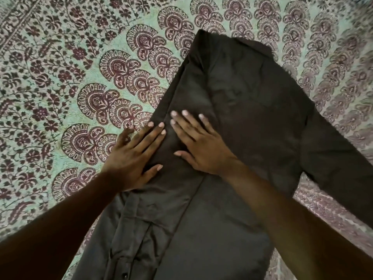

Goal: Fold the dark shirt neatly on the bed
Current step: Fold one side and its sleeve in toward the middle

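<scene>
- Patterned bedspread (60,87) fills the whole background: pale green cloth printed with dark maroon fan shapes and flower vines, running under everything else in view.
- Count: one dark shirt (252,102), two bare hands, two bare forearms coming in from the bottom edge.
- Left hand (131,156) lies palm down with the fingers spread and flat. It straddles the shirt's left edge, so the outer fingers rest on the bedspread and the inner fingers and thumb press on the dark cloth. It grips nothing.
- Right hand (199,144) is also palm down, fingers fanned wide, pressed flat on the shirt just beside the left hand (their fingertips nearly meet, though I cannot tell whether they touch). It pinches nothing either.
- Shirt lies flat on the bed, running from the bottom edge of the view up toward the top centre, tilted a little to the right.
- Its left side is folded inward, which gives a long straight fold line running up from between the hands.
- One sleeve (339,158) stretches out to the lower right, not folded in.
- A button placket with small dark buttons (125,275) shows at the lower left, where the cloth is somewhat rumpled.
- Fabric is plain dark brown-black, mostly smooth under the hands.
</scene>
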A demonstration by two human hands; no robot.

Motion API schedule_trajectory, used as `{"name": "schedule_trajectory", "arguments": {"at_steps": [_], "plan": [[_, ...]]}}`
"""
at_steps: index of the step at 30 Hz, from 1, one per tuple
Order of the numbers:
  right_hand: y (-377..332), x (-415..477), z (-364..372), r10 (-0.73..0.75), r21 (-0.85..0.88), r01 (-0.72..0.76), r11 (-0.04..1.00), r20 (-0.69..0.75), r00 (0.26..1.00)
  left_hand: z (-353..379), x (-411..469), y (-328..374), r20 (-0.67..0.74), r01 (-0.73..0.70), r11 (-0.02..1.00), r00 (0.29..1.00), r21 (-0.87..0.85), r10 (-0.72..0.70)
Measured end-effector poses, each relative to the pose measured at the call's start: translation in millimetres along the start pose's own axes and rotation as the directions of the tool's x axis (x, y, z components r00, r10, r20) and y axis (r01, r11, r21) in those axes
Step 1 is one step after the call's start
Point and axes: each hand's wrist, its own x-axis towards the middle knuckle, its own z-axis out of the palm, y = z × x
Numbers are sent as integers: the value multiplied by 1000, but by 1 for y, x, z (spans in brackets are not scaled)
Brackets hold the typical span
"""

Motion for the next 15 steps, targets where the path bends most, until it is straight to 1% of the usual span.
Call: {"name": "schedule_trajectory", "arguments": {"at_steps": [1,2,3,4,5,6,7,8,9,10,11,12,13,14,15], "plan": [[7,12,2,-54,-13,54,998,20,998,0,0,-1,3,-2,1000,1000,4,2],[17,25,5,-33,-19,34,999,23,999,0,0,-1,10,-3,1000,1000,8,3],[30,37,8,55,-12,-54,998,13,998,-1,1,-1,15,-5,1000,1000,12,5],[45,48,10,191,7,-191,982,9,982,-2,2,-2,19,-5,1000,1000,15,5],[59,58,10,350,27,-350,936,19,937,-2,2,-2,26,-5,1000,1000,14,5],[70,67,8,492,45,-493,869,28,870,-2,3,-2,30,-7,1000,1000,14,6],[76,75,5,591,60,-591,804,20,806,-3,3,-2,34,-11,1000,999,18,10],[76,82,2,640,70,-638,767,-16,768,-3,3,-2,37,-15,1000,999,22,14],[71,88,-4,633,75,-629,774,-73,771,-3,4,-2,38,-16,1000,999,23,15],[64,92,-9,567,73,-562,824,-122,815,-3,4,-3,37,-16,1000,999,20,15],[55,93,-12,444,58,-440,896,-145,884,-3,4,-3,35,-14,1000,999,17,13],[49,92,-12,290,37,-288,957,-141,947,-3,4,-3,36,-12,1000,999,13,12],[45,90,-8,159,14,-159,987,-120,980,-3,4,-2,40,-12,1000,999,11,12],[44,89,-3,90,-2,-90,996,-90,992,-3,4,-3,48,-12,1000,999,10,11],[48,90,3,89,-9,-90,996,-66,994,-2,4,-3,57,-11,1000,998,9,11]]}}
